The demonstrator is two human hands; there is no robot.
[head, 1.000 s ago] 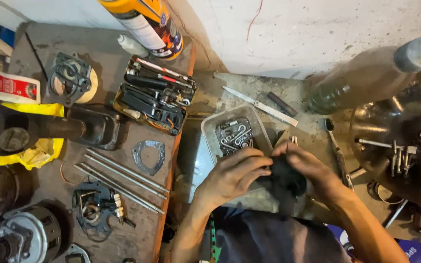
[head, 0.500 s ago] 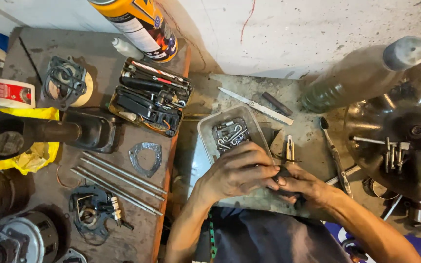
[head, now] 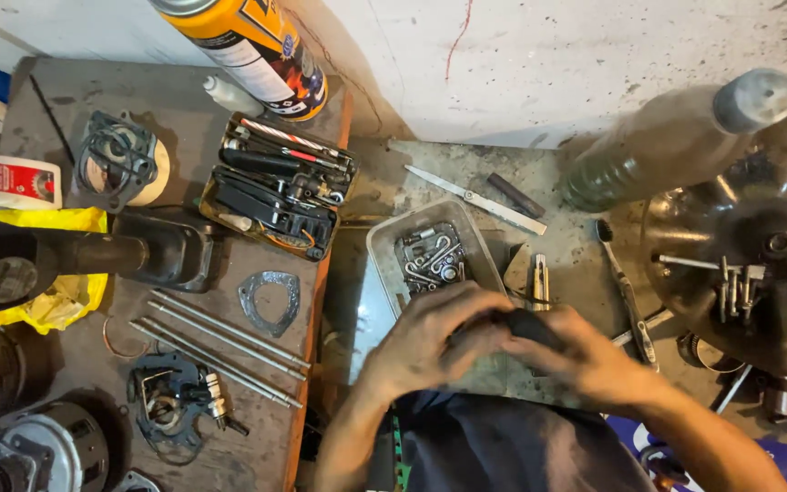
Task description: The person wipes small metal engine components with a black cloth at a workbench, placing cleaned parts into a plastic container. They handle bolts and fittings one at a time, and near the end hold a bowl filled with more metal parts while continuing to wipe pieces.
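Note:
My left hand and my right hand are closed together around a small black part just above my lap. Only the top of that dark part shows between the fingers. Right behind the hands sits a clear plastic tray with several small metal fittings in it. A short silvery metal piece stands just beyond my right hand.
A wooden board on the left carries an open tool case, a triangular gasket, three long metal rods and engine parts. A spray can, a folding knife, a large bottle and a round dark engine housing lie around.
My hands have stayed together on the black part, turning it slightly. The view has shifted a little to the right and down.

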